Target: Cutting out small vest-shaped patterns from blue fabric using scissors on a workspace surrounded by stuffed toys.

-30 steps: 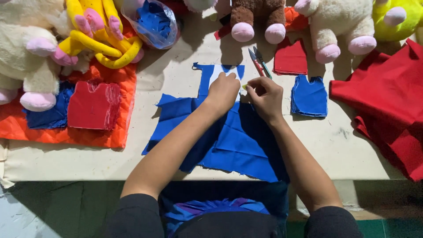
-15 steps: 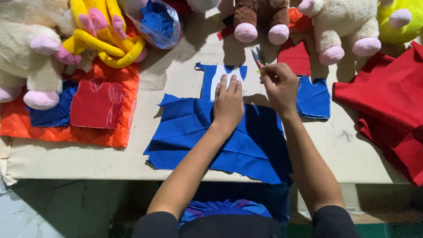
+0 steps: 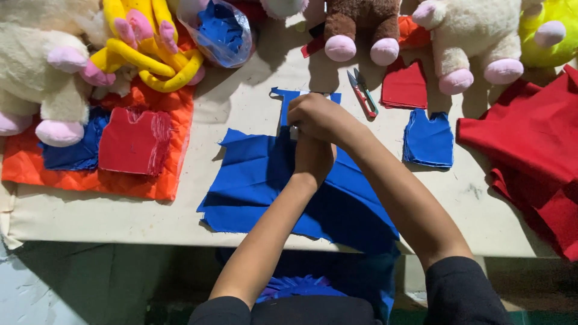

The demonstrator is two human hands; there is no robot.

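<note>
At the far left a cream plush (image 3: 36,78) sat on the table (image 3: 253,90), its pink feet over an orange quilted cloth (image 3: 90,174). On that cloth lay a stack of red cut pieces (image 3: 133,141), just beside some blue pieces (image 3: 75,150) that showed under the plush's foot. Behind them lay a yellow plush (image 3: 150,42) and, next to it, a clear bag (image 3: 221,30) stuffed with blue fabric.

In the middle, the blue cloth (image 3: 259,186) was spread flat on the table, its near edge hanging over the table's front. Your left hand (image 3: 313,157) rested on the cloth, palm down; your right hand covered most of its fingers, so I could not tell how they were set. Your right hand (image 3: 316,115) crossed above it, fingers curled in around something small and pale that was too hidden to name. A blue cut-out (image 3: 286,108) poked out from under that hand, at the cloth's far edge.

To the right, small snips (image 3: 362,92) with red handles lay on the bare table, apart from your hands. Behind them sat a brown plush (image 3: 361,30). Next came a red piece (image 3: 404,87), then a stack of blue pieces (image 3: 428,139), with a white plush (image 3: 475,36) above them. At the far right, red cloth (image 3: 530,150) was heaped to the table's edge.
</note>
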